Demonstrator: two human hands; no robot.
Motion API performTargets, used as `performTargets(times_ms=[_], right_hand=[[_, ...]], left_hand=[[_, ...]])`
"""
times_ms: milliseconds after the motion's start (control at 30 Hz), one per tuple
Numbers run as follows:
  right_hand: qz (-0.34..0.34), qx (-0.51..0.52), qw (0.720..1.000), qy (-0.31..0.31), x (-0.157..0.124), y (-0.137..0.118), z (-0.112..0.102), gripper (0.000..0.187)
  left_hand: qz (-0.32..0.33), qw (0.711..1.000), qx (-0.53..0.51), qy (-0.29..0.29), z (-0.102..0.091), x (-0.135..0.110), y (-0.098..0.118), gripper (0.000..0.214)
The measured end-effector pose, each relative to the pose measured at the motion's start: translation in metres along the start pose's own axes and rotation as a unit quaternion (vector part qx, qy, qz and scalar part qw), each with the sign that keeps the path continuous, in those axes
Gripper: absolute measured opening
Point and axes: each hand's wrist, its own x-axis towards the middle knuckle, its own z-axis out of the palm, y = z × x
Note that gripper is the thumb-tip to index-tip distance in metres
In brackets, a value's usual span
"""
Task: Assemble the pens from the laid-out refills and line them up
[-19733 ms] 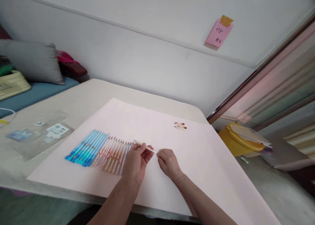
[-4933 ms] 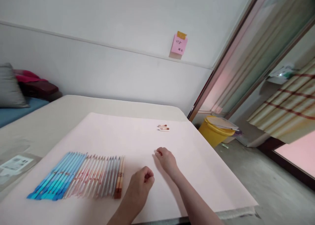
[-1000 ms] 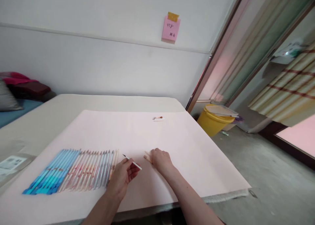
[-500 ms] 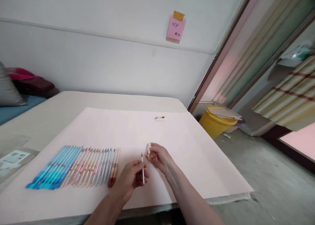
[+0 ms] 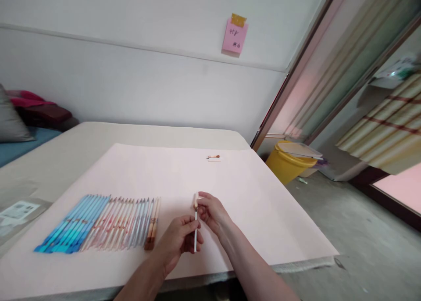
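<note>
My left hand (image 5: 179,239) pinches a thin white pen refill (image 5: 195,235) and holds it upright above the pink paper sheet (image 5: 171,173). My right hand (image 5: 210,211) is closed on a small pale pen cap (image 5: 196,200) right at the refill's upper tip. The two hands meet just right of a neat row of pens (image 5: 98,224), blue ones at its left, pink and pale ones in the middle, brown ones at its right end. Two small pen parts (image 5: 213,158) lie further back on the sheet.
The sheet covers a beige table (image 5: 66,147) standing against a white wall. A clear plastic bag with printed labels (image 5: 16,209) lies at the table's left. A grey cushion (image 5: 9,121) is far left. A yellow lidded bucket (image 5: 289,160) stands on the floor right.
My left hand has turned the refill from slanted to upright. My right hand has lifted the cap off the sheet and brought it to the refill's tip.
</note>
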Motion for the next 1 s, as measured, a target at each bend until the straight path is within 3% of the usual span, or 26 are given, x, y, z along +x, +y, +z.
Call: performTargets(times_ms=[167,367,600,800,1000], right_hand=[[-0.025,-0.036,0.999,0.010,-0.002,0.000,0.002,0.055],[-0.067,-0.057,0.996,0.014,-0.004,0.001,0.005,0.042],[-0.109,-0.072,0.991,0.013,-0.008,0.007,0.007,0.029],[-0.121,-0.091,0.988,-0.009,-0.016,0.017,0.015,0.032],[-0.094,-0.100,0.989,-0.053,-0.024,0.041,0.033,0.027]], left_hand=[[0.013,0.999,-0.028,0.033,-0.002,0.003,-0.001,0.023],[0.040,0.984,-0.095,0.145,-0.008,0.007,-0.005,0.023],[0.078,0.975,-0.136,0.158,-0.007,0.008,-0.008,0.024],[0.090,0.971,-0.140,0.169,-0.003,0.008,-0.005,0.022],[0.120,0.942,-0.156,0.271,-0.008,0.012,-0.010,0.024]])
